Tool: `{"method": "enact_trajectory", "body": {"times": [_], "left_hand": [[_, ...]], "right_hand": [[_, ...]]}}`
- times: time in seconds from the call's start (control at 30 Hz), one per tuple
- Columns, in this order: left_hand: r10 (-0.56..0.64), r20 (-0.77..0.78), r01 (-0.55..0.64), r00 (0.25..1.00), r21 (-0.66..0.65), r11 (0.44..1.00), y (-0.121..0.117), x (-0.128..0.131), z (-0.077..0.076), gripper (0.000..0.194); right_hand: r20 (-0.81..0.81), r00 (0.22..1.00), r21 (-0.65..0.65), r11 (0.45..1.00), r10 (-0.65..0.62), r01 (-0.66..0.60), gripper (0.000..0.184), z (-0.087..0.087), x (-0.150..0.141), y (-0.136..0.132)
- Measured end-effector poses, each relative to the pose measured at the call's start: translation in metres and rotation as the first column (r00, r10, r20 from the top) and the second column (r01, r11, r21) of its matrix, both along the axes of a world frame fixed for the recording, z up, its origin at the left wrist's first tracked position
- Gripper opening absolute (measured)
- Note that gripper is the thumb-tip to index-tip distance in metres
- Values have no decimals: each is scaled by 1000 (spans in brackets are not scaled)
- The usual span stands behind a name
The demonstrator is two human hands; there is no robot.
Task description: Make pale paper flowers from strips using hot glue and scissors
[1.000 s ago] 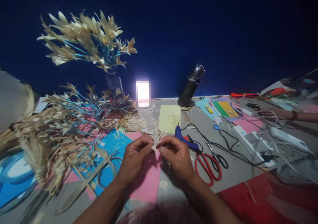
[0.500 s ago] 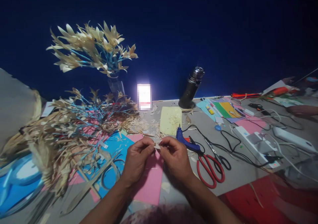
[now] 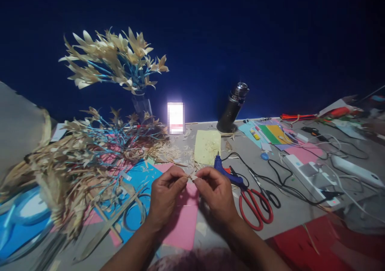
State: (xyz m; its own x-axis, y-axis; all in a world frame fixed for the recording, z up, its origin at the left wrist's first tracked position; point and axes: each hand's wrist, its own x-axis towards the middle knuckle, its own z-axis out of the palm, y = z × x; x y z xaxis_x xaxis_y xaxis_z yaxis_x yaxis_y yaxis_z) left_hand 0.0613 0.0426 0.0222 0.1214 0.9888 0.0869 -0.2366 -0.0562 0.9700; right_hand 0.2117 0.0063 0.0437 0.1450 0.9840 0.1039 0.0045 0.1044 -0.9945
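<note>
My left hand (image 3: 165,197) and my right hand (image 3: 215,195) meet fingertip to fingertip over a pink sheet (image 3: 183,219), both pinching a small pale leaf-shaped piece (image 3: 190,177). Just right of my right hand lie a blue glue gun (image 3: 227,172) and red-handled scissors (image 3: 255,202). A yellow sheet (image 3: 207,146) with pale shavings lies beyond my hands.
A heap of blue stems with straw leaves (image 3: 81,154) covers the left of the table, with a vase of the same flowers (image 3: 141,102) behind. A lit phone (image 3: 176,118), a dark flask (image 3: 232,107), coloured papers (image 3: 272,134), a white power strip (image 3: 309,174) and cables lie around.
The view has shifted slightly. My hands stay pinched together on the small piece, and its pale tip now shows less between my fingers. The other person's arm at the far right edge has gone.
</note>
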Motion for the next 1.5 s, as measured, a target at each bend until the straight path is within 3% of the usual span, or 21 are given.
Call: {"method": "enact_trajectory", "body": {"times": [0.27, 0.5, 0.63, 0.8, 0.9, 0.97, 1.07, 1.17, 1.33, 1.5], "left_hand": [[39, -14, -38, 999, 38, 999, 1, 2, 3, 14], [101, -108, -80, 989, 182, 980, -3, 3, 8, 10], [25, -27, -23, 999, 52, 998, -2, 2, 3, 8], [-50, 236, 89, 970, -158, 984, 2, 3, -3, 21], [-45, 361, 127, 932, -207, 970, 3, 5, -1, 26], [-35, 362, 115, 931, -204, 972, 3, 4, 1, 25], [-11, 202, 37, 979, -123, 992, 1, 2, 3, 22], [55, -33, -52, 998, 88, 995, -3, 0, 7, 24], [187, -263, -70, 946, 398, 915, -4, -1, 14, 3], [270, -337, -52, 902, 536, 843, -3, -1, 13, 11]], "right_hand": [[42, 997, 65, 996, -57, 55, 10, 1, 0, 3], [267, 942, 386, 918, -205, 90, 8, 8, 2, 8], [273, 934, 408, 907, -230, 104, 10, 9, 3, 8], [202, 947, 393, 906, -251, 156, 9, 6, 3, 7], [147, 947, 376, 902, -284, 212, 9, 3, 4, 9], [144, 945, 372, 901, -293, 222, 9, 3, 6, 10], [210, 932, 420, 888, -297, 188, 10, 6, 8, 10], [297, 901, 501, 855, -316, 135, 11, 9, 7, 8], [365, 870, 549, 831, -331, 86, 11, 8, 3, 7], [375, 873, 530, 845, -311, 74, 11, 4, 2, 9]]}}
